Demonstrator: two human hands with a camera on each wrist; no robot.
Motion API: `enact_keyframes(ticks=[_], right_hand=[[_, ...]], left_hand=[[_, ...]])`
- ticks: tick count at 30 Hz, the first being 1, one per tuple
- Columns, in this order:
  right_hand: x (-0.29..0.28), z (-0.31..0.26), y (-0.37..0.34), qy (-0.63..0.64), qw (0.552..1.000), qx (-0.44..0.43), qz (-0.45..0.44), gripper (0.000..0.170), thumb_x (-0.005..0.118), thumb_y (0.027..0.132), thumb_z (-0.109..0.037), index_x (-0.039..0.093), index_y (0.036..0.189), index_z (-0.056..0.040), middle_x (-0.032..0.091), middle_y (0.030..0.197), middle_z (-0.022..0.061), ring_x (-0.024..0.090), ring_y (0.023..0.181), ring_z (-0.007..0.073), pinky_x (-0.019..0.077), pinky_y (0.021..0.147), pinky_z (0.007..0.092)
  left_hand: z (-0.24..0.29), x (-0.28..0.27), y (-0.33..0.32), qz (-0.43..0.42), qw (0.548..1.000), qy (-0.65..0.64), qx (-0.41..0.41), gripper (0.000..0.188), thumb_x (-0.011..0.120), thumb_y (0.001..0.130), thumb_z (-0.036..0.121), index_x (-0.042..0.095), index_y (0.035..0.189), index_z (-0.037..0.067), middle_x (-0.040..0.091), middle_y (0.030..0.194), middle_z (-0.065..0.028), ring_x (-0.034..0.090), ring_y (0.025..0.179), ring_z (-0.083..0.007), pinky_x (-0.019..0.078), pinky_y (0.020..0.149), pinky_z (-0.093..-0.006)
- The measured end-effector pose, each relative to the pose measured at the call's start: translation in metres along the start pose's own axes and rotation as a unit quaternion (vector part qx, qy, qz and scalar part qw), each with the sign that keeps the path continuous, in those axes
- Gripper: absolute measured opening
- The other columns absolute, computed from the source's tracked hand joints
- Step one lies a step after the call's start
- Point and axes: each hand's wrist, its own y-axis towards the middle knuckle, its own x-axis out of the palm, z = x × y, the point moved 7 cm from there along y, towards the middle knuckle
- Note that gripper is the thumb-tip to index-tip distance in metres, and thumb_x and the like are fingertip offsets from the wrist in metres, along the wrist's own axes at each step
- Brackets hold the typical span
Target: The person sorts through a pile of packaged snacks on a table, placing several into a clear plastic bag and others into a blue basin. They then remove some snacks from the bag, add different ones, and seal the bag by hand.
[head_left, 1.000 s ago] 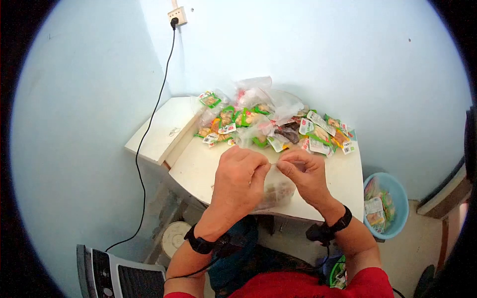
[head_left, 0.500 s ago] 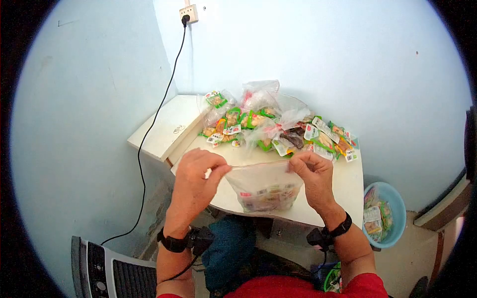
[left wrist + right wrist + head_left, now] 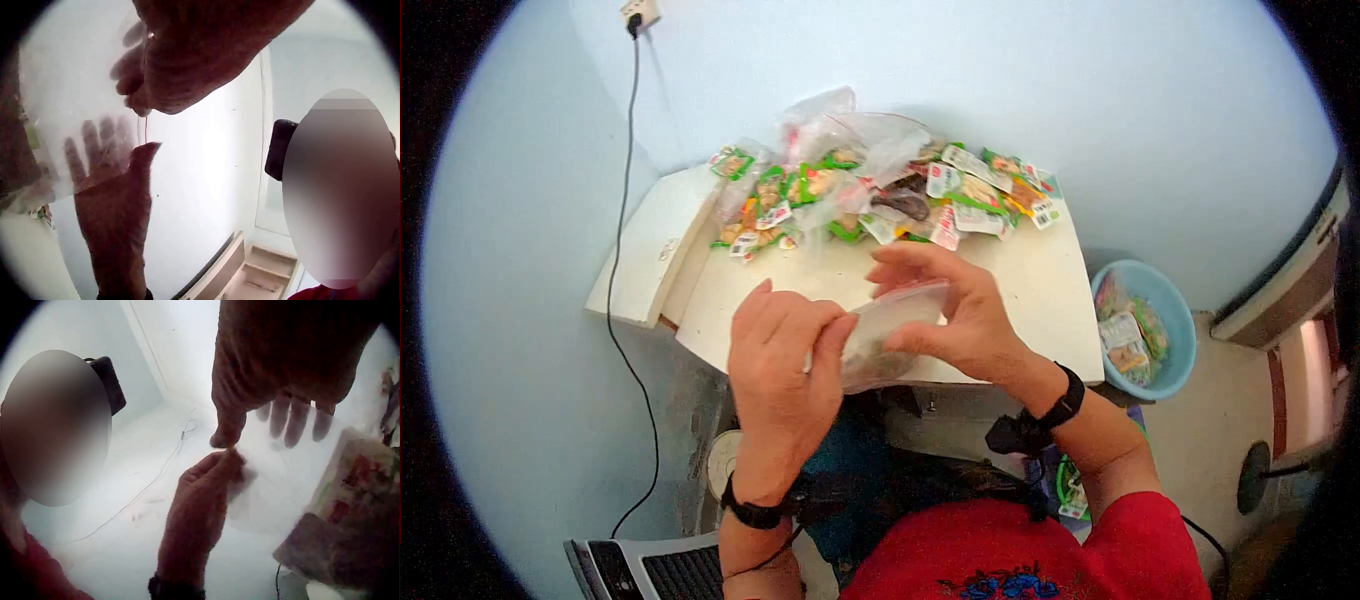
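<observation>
A clear plastic bag (image 3: 883,322) hangs between the hands at the table's front edge, with printed packets (image 3: 359,494) inside. The left hand (image 3: 785,370) pinches its upper left edge between thumb and fingers. At its right side is the right hand (image 3: 965,320), thumb in front, fingers extended behind the plastic. In the left wrist view, the right hand (image 3: 115,206) shows spread fingers through the film, beside a thin red line on the bag. The right wrist view has the left hand's (image 3: 197,512) fingertips close to the right thumb.
Many small food packets (image 3: 980,190) and loose clear bags (image 3: 825,130) lie along the back of the white table (image 3: 1040,300). A light blue tub (image 3: 1180,350) with packets stands at the right. A black cord (image 3: 615,320) hangs down the left wall.
The hands, spread apart across the bag's top half a second ago, are closer together. The right hand's fingers have straightened behind the plastic. The head view has shifted.
</observation>
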Motion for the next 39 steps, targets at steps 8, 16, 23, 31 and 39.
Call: enact_keyframes(ticks=[8,16,23,31,39], right_hand=[[0.004,0.082,-0.049,-0.075,0.980,0.082,-0.164,0.038,0.077,0.074,-0.006,0.066,0.111,-0.0037,0.068,0.101,0.0134,0.066,0.095,0.0209,0.0524,0.085,0.0337],[0.006,0.085,-0.061,-0.045,0.986,0.106,-0.118,0.028,0.074,0.079,-0.007,0.067,0.105,-0.0052,0.068,0.093,0.0124,0.067,0.086,0.0236,0.0529,0.078,0.0349],[-0.008,0.093,-0.063,-0.122,0.992,0.039,-0.013,0.077,0.086,0.069,-0.013,0.045,0.133,-0.0039,0.050,0.131,0.0217,0.060,0.108,0.0303,0.0513,0.088,0.0373],[-0.003,0.108,-0.065,-0.305,0.946,-0.086,-0.075,0.065,0.086,0.067,-0.010,0.057,0.124,-0.0044,0.058,0.126,0.0198,0.060,0.117,0.0337,0.0512,0.095,0.0378],[-0.029,0.129,-0.060,-0.106,0.974,0.192,0.063,0.040,0.083,0.072,-0.015,0.065,0.105,-0.0010,0.070,0.094,0.0082,0.065,0.084,0.0135,0.0524,0.077,0.0290]], left_hand=[[-0.030,0.009,0.005,-0.069,0.991,-0.054,-0.098,0.010,0.071,0.085,0.006,0.065,0.084,-0.002,0.066,0.075,-0.0077,0.063,0.071,-0.0192,0.0515,0.079,-0.0378],[-0.117,0.087,-0.018,-0.243,0.888,-0.274,-0.277,0.009,0.066,0.090,0.010,0.067,0.087,0.002,0.060,0.072,0.0033,0.052,0.066,-0.0050,0.0411,0.062,-0.0214],[-0.144,0.143,-0.076,-0.342,0.782,-0.402,-0.332,0.007,0.068,0.090,0.007,0.064,0.095,0.005,0.063,0.076,0.0032,0.055,0.065,-0.0040,0.0425,0.059,-0.0194],[-0.141,0.148,-0.094,-0.335,0.747,-0.438,-0.372,0.008,0.068,0.090,0.008,0.065,0.096,0.003,0.064,0.080,0.0027,0.057,0.071,-0.0041,0.0451,0.063,-0.0192],[-0.146,0.135,-0.126,-0.152,0.584,-0.636,-0.480,0.060,0.040,0.104,0.051,0.060,0.125,-0.001,0.068,0.109,-0.0055,0.064,0.100,-0.0202,0.0522,0.088,-0.0357]])
